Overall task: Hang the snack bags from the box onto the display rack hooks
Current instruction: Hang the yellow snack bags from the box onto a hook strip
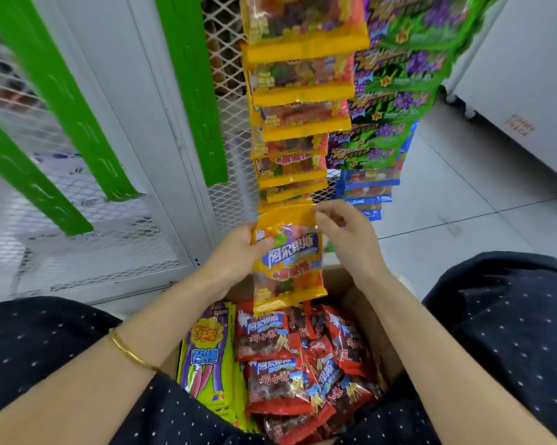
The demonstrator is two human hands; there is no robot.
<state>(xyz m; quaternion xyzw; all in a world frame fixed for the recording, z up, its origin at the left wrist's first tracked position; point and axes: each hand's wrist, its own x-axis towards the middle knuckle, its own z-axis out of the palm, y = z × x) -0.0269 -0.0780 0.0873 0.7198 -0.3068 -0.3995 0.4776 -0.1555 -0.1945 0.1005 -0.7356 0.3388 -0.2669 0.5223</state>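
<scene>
Nearest, knees in dark dotted cloth [46,348] are parted so that the cardboard box [354,284] sits between them within easy reach. A gold bangle [129,351] is on the left wrist. In the box, red snack bags [277,348] are heaped loosely at centre and right, and yellow-green lollipop packs [206,358] stand on edge along the left wall; much stock remains, so the job looks well short of done. Above the box's far rim is one yellow gummy bag [286,255], held upright and face-on. The left hand [238,248] grips its left edge, thumb across the front, apparently to steady it. The right hand [344,239] pinches the bag's top strip at the right corner, probably to guide the header onto a hook. The bag's top meets the foot of the column of yellow bags [302,91], a likely sign that it is meant to go there with its own kind. The hook itself is hidden behind the packs. Just right of that column hang green-and-purple bags [399,75], with blue bags [370,184] below them, each sort in its own run. Behind all of these is the white mesh rack panel [225,91]. Farther left are green slotted uprights [190,75]. At far right stands a white cabinet [511,75] on the tiled floor [447,203].
</scene>
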